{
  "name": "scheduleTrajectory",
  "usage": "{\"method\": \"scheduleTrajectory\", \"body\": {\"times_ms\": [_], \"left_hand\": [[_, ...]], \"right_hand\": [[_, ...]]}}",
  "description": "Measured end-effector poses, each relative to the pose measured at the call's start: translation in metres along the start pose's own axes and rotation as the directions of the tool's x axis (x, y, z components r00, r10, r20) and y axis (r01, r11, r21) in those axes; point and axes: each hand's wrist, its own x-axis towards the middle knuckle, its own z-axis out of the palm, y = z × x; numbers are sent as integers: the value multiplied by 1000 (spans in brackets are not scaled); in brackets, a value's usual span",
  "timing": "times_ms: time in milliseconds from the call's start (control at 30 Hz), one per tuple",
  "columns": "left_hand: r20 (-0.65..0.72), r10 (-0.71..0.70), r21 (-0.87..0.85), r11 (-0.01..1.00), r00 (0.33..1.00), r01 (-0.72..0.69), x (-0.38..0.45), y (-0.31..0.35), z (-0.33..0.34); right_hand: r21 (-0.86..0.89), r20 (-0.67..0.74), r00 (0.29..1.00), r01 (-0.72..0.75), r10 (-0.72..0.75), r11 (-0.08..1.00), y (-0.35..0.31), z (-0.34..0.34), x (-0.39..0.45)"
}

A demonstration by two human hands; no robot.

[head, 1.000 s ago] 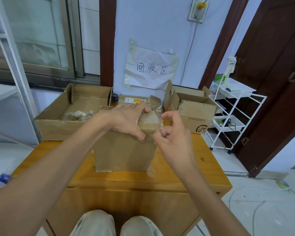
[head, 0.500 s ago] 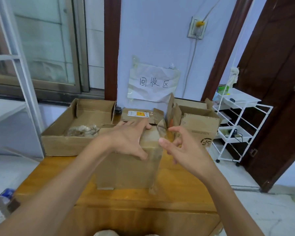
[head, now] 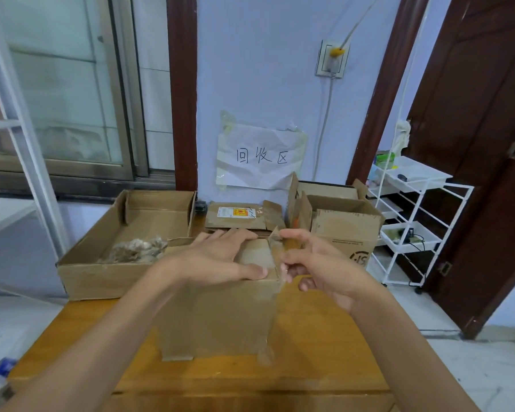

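Note:
A closed brown cardboard box (head: pixel 217 319) stands on the wooden table (head: pixel 324 352) in front of me. My left hand (head: pixel 220 258) lies flat on the box's top, fingers spread, thumb along the near top edge. My right hand (head: pixel 315 263) is at the box's top right edge, its fingers curled and pinching a strip of clear tape (head: pixel 277 248) that lifts off the top. More clear tape hangs loose at the box's lower right corner.
A wide open box (head: pixel 113 272) holding crumpled tape stands at the left. A flattened labelled carton (head: pixel 238 218) lies behind. Two open boxes (head: pixel 345 230) stand at the back right. A white wire cart (head: pixel 414 221) stands right of the table, beside a dark door.
The view has tilted upward. My right hand has gone from spread fingers back to the box's top right edge and pinches the tape. My left hand stays on the top.

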Motion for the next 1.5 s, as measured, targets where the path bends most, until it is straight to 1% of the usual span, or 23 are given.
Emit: {"method": "scheduleTrajectory", "body": {"times_ms": [67,167,333,367,400,467,500,533,600,767,900,967,1033,1100,1133,1167,1233,1267,1300,1333,1367,1433,1500], "left_hand": [[53,-57,-18,998,997,58,6,-1,-3],[133,-147,73,988,980,139,22,-4,-9],[144,-144,103,986,979,130,30,-6,-8],[135,-145,111,985,980,131,30,-5,-7],[133,-152,124,983,979,135,31,-4,-7],[134,-163,136,980,978,144,30,-2,-6],[130,-153,134,982,980,135,29,0,-7],[128,-140,137,983,982,123,29,1,-7],[124,-124,138,985,984,107,28,1,-6],[105,-15,20,1000,994,13,26,-15,-8],[94,23,-70,997,995,-17,27,-24,-7],[84,18,-80,997,996,-12,28,-24,-8],[75,28,-80,997,997,-22,28,-24,-7],[64,36,-85,996,997,-30,28,-25,-6],[60,42,-99,994,997,-36,28,-26,-5],[58,56,-130,990,997,-48,28,-29,-4],[84,90,-237,969,992,-68,26,-35,-5],[112,110,-282,957,988,-75,24,-36,-7],[135,127,-306,949,983,-81,21,-36,-10],[138,141,-308,947,980,-93,18,-37,-11],[131,153,-307,946,980,-107,17,-36,-11],[123,161,-309,944,979,-117,17,-36,-12],[120,158,-321,940,980,-112,18,-35,-11]], "right_hand": [[-43,-5,1000,14,-14,999,1,-1,1],[-163,-14,999,35,-38,986,0,-5,4],[-400,57,990,141,-129,905,-8,-8,5],[-487,52,983,180,-177,854,-9,-8,7],[-606,53,970,220,-238,765,-10,-8,9],[-847,113,935,268,-338,459,-15,-3,8],[-910,162,918,281,-363,305,-20,1,5],[-935,208,909,293,-360,200,-27,6,1],[-948,256,925,297,-282,113,-38,14,-3],[-964,261,956,250,-135,-93,-62,27,2],[-937,282,931,216,-232,-274,-62,42,2],[-912,333,885,214,-325,-351,-55,44,6],[-878,389,850,227,-355,-421,-47,41,8],[-868,416,824,234,-384,-437,-46,39,8],[-876,423,818,258,-390,-408,-44,37,9],[-895,417,813,290,-406,-339,-41,34,11],[-941,336,850,317,-406,-116,-39,25,12],[-944,310,851,330,-425,-27,-36,20,11],[-935,293,840,351,-456,47,-32,17,10],[-930,285,835,359,-470,74,-29,15,8],[-931,306,813,364,-496,23,-24,13,9],[-914,391,741,381,-546,-138,-20,12,9],[-881,471,686,395,-555,-260,-24,12,11]]}}
